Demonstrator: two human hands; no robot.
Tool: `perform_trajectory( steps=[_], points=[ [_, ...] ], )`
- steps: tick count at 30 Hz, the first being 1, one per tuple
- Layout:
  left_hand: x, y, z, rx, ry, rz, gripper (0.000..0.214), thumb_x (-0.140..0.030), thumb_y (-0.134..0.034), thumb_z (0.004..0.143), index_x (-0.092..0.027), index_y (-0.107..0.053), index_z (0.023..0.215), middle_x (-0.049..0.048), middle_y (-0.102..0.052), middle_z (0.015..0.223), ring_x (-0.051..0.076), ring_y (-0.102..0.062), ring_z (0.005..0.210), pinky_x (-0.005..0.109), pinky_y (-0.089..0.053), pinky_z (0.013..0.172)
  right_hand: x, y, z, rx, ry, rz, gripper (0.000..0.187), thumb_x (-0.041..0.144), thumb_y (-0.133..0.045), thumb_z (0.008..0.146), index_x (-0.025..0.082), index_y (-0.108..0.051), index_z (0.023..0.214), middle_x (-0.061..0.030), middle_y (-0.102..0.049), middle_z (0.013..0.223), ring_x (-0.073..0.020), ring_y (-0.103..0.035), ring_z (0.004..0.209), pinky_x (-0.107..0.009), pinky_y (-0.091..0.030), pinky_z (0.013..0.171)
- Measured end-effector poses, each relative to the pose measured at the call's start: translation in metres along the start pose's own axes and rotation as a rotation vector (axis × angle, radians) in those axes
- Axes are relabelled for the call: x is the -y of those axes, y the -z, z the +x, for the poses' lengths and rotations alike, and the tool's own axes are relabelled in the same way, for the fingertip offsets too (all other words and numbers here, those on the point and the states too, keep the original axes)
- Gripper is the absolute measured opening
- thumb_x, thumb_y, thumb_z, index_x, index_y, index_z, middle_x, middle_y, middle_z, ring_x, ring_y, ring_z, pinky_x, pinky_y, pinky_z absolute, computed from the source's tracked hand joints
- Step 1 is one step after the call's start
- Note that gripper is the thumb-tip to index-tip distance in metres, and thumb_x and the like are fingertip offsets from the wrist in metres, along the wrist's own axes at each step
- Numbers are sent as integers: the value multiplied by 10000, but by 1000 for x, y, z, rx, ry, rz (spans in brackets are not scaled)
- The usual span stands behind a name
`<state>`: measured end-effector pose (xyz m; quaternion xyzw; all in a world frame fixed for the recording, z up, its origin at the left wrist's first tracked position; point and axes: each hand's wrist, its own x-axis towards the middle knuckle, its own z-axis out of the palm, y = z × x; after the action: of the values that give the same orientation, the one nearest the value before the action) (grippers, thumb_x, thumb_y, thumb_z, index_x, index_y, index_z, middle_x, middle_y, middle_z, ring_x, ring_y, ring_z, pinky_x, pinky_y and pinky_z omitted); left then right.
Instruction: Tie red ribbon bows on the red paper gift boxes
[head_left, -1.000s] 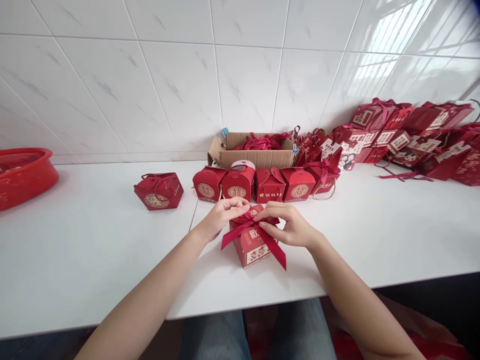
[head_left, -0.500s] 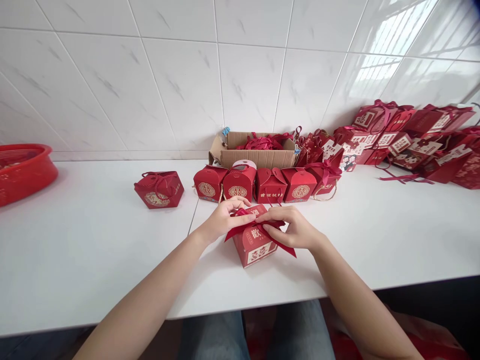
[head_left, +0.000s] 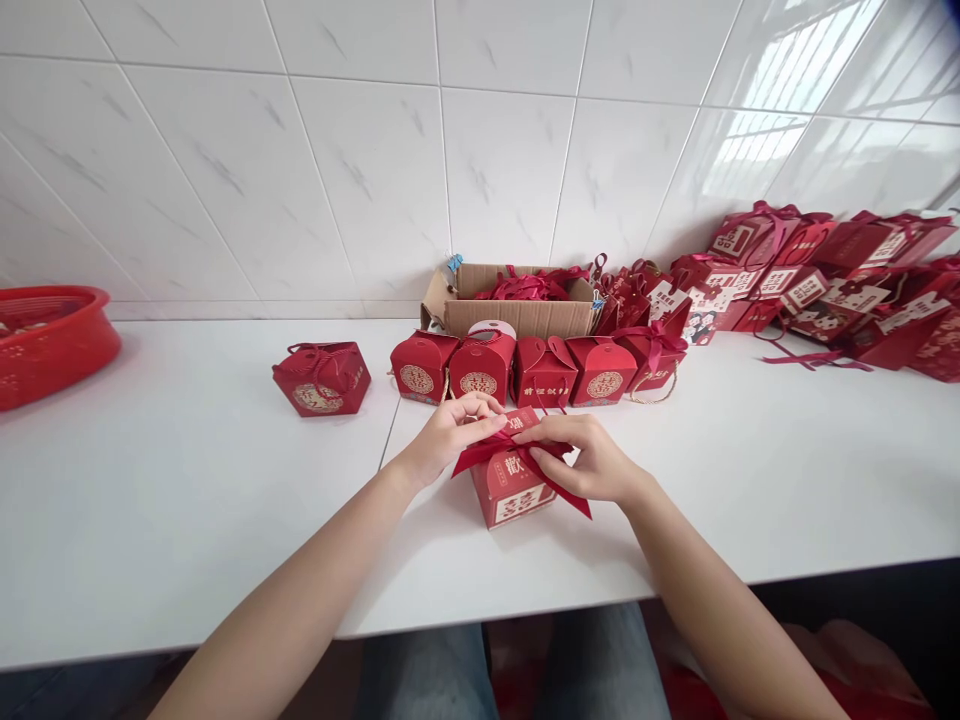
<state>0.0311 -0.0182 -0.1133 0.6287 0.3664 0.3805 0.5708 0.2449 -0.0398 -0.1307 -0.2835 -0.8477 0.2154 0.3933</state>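
A red gift box [head_left: 499,492] with pale lettering stands on the white table in front of me. A dark red ribbon [head_left: 471,458] crosses its top in a bow, with pointed tails hanging out to either side. My left hand [head_left: 448,435] is closed at the bow's left part, its thumb and fingertips on the ribbon. From the other side, my right hand [head_left: 589,455] pinches the ribbon near the knot. The fingers partly cover the knot and the box top.
Several small red boxes [head_left: 546,370] form a row just behind, before a cardboard box [head_left: 517,318] of red ribbons. One red box [head_left: 322,378] stands apart at left. A red basin [head_left: 60,350] is far left; red gift boxes [head_left: 787,280] are piled at right against the tiled wall.
The view has shifted slightly. My left thumb has drawn back a little from the middle of the bow; my right hand keeps its place on the ribbon.
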Motion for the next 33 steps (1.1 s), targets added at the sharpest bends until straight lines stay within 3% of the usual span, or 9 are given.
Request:
perform_trajectory(
  steps=[8, 14, 19, 22, 28, 33],
  points=[
    [0, -2, 2, -43, 2, 86, 348, -348, -686, 705, -157, -471, 508, 36, -482, 935, 192, -481, 925, 335, -383, 824, -6, -3, -2, 3, -16, 22, 300, 82, -513, 792, 166, -722, 990, -45, -744, 849, -102, -597, 595, -210, -457, 539],
    [4, -2, 3, -52, 26, 28, 351, -354, -689, 706, -157, -455, 533, 25, -489, 927, 167, -475, 859, 318, -378, 783, -4, 1, 0, 11, 1, 9, 286, 98, -518, 798, 165, -702, 1007, -39, -723, 829, -92, -557, 589, -214, -438, 542],
    [5, -1, 3, -68, -8, -17, 440, -398, -663, 753, -151, -396, 505, 13, -481, 891, 145, -456, 805, 307, -366, 762, -2, 3, 1, -71, -41, 69, 354, 70, -525, 754, 183, -644, 1068, -1, -636, 730, -98, -496, 597, -230, -422, 555],
    [5, -1, 2, -63, 1, -30, 416, -403, -655, 767, -151, -440, 516, 4, -463, 839, 132, -437, 755, 306, -352, 738, -3, 3, 1, -155, -63, 154, 318, 86, -519, 790, 197, -646, 1059, 7, -597, 688, -111, -518, 623, -252, -437, 590],
    [1, 2, 0, -26, 5, -17, 358, -406, -635, 785, -159, -508, 558, 8, -479, 797, 146, -438, 757, 307, -338, 724, -10, 3, 2, -190, 22, 277, 455, 68, -508, 745, 271, -615, 1139, -50, -562, 989, -161, -531, 844, -319, -476, 734],
    [1, 6, 0, 44, 16, -24, 243, -300, -603, 758, -163, -493, 591, 6, -540, 853, 137, -430, 721, 296, -335, 691, -12, -4, 4, -218, 15, 157, 525, 1, -458, 718, 287, -610, 1132, -73, -493, 1121, -207, -515, 1098, -373, -489, 882]
  ],
)
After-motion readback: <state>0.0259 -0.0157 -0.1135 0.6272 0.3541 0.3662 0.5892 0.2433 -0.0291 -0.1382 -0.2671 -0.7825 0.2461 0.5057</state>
